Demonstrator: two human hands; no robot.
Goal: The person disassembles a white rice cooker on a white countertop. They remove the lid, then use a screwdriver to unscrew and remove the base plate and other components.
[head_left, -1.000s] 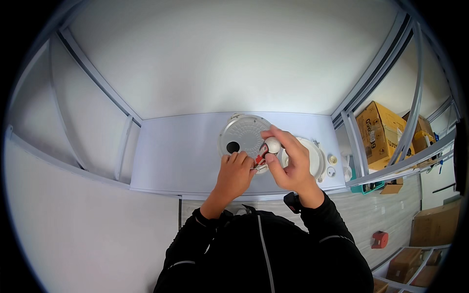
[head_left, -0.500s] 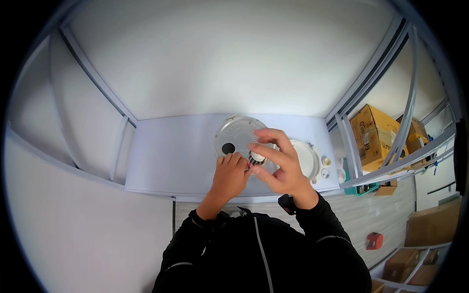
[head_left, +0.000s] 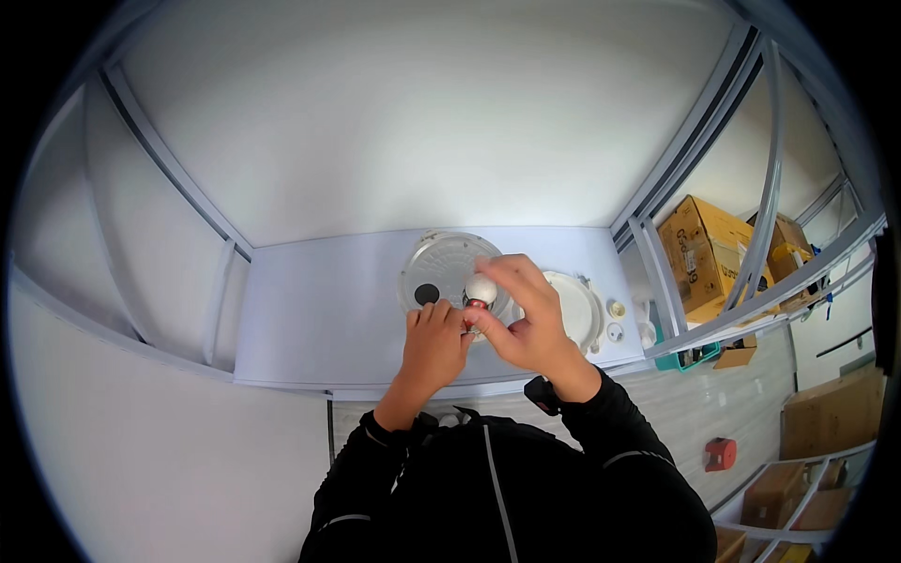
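Over the front part of a round grey, translucent-looking disc (head_left: 449, 260) with a black circular spot (head_left: 427, 294), my two hands meet at a small piece with a rounded white top and a red band (head_left: 481, 290). The fingers of my left hand (head_left: 436, 342) are curled and closed at its lower left side, hiding its lower end. My right hand (head_left: 533, 324) curves round it, the thumb against the red band and the forefinger arched by the white top. What exactly the piece is, I cannot tell.
Right of the disc lies a white plate (head_left: 580, 305). Beyond it are a small gold-coloured round piece (head_left: 616, 308) and a small white disc (head_left: 615, 332). Frame posts (head_left: 657, 277) edge the table (head_left: 310, 328). Past them stand cardboard boxes (head_left: 706, 258), a teal bin (head_left: 683, 359) and a red stool (head_left: 720, 455).
My right hand's spread fingers have closed in round the white-topped piece, with the thumb now on its red band. My left hand keeps its hold. The whole view has shifted slightly.
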